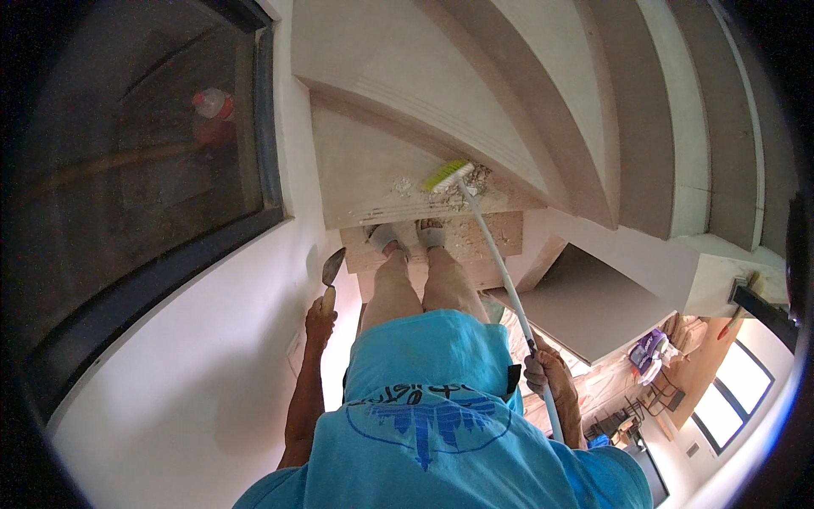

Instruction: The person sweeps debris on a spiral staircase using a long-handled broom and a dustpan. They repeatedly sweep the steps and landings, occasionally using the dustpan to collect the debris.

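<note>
My right hand (548,370) is wrapped round the long pale handle of a broom (496,242). The broom's green and white head (448,176) rests on a stair tread, among a scatter of grey and white debris (479,180) close to the riser. In my left hand (321,324) is a small trowel (334,266), gripped by its wooden handle with the dark blade pointing up and away, near the white wall. My feet (407,235) in light slippers stand on the step just below the debris. More crumbs (487,233) lie on that lower step.
Curving stairs (543,93) rise ahead and to the right. A white wall (203,356) with a dark-framed window (161,170) runs along my left. Beyond the stair edge on the right, a lower room shows a purple bag (649,352), chairs and a window (733,399).
</note>
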Demonstrator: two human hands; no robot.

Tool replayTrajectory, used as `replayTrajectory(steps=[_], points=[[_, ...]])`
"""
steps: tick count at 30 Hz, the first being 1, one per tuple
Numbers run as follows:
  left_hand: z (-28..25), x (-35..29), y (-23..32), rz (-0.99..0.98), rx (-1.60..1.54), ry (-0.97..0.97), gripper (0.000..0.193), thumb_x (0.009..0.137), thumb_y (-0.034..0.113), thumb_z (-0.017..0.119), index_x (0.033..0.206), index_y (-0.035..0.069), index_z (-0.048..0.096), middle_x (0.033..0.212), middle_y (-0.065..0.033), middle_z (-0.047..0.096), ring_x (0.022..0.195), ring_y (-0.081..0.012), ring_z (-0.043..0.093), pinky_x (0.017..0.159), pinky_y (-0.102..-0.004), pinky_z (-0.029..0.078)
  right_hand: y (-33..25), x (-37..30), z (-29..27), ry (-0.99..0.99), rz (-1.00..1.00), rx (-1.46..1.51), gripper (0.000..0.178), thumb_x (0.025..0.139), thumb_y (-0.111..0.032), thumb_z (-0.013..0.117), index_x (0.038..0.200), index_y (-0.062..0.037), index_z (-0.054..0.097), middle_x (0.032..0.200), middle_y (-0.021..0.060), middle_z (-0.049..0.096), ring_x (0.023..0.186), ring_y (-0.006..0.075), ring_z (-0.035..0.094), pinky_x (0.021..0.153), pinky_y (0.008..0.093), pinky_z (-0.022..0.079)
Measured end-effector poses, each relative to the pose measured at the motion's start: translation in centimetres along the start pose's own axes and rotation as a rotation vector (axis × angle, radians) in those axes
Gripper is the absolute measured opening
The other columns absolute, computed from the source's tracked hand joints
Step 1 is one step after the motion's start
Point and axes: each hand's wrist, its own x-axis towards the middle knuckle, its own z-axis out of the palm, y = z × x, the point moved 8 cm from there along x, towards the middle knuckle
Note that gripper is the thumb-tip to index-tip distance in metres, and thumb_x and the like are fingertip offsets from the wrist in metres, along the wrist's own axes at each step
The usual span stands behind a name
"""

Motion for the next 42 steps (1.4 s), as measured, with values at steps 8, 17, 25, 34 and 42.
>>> replayTrajectory(steps=[8,17,25,34,42], points=[[-0.3,-0.6,1.3,0.017,0.06,0.047,0.041,0.079,0.009,0.049,0.12,0.009,0.044,0.068,-0.0005,0.055,0.047,-0.0065,0.047,0.036,-0.0197,0.038,-2.3,7.2,6.7,-0.044,-0.004,-0.705,0.057,0.079,-0.004,0.039,0.135,-0.0149,0.032,0.048,-0.0036,0.038,0.036,0.0045,0.034,0.032,0.0187,0.03],[0.0,-1.8,1.8,0.021,0.026,0.059,0.053,0.068,0.01,0.059,0.119,0.004,0.045,0.075,-0.0081,0.057,0.052,-0.0133,0.052,0.044,-0.0269,0.045,-8.8,13.8,9.4,0.034,-0.595,-1.95,0.069,0.069,0.0,0.055,0.133,-0.0181,0.036,0.064,0.0157,0.054,0.056,0.0206,0.056,0.055,0.0373,0.048],[1.0,-0.5,-1.3,0.063,0.179,0.106,0.055,0.066,0.017,0.065,0.116,0.001,0.047,0.094,-0.0201,0.06,0.081,-0.0326,0.06,0.074,-0.0403,0.047,-18.2,16.6,11.0,0.015,-0.541,-2.786,0.069,0.078,-0.005,0.048,0.137,-0.0268,0.021,0.079,0.0129,0.057,0.064,0.0269,0.06,0.054,0.0392,0.051],[0.9,-3.1,1.0,-0.049,0.188,0.196,0.053,0.067,0.013,0.065,0.116,0.002,0.048,0.081,-0.0163,0.062,0.066,-0.0234,0.061,0.061,-0.0352,0.049,-29.9,27.8,22.2,-0.144,-1.002,-3.079,0.059,0.082,-0.007,0.046,0.134,-0.0299,0.029,0.077,0.0104,0.058,0.062,0.0229,0.06,0.053,0.0328,0.051],[2.9,-4.1,-2.6,-0.321,-0.052,0.171,0.042,0.075,0.008,0.058,0.116,0.01,0.048,0.07,-0.0038,0.059,0.047,-0.0096,0.049,0.039,-0.0227,0.041,-36.9,38.6,29.8,-0.075,-1.211,-3.276,0.061,0.086,-0.012,0.047,0.137,-0.0315,0.02,0.078,0.009,0.059,0.064,0.0202,0.061,0.055,0.0287,0.051]])
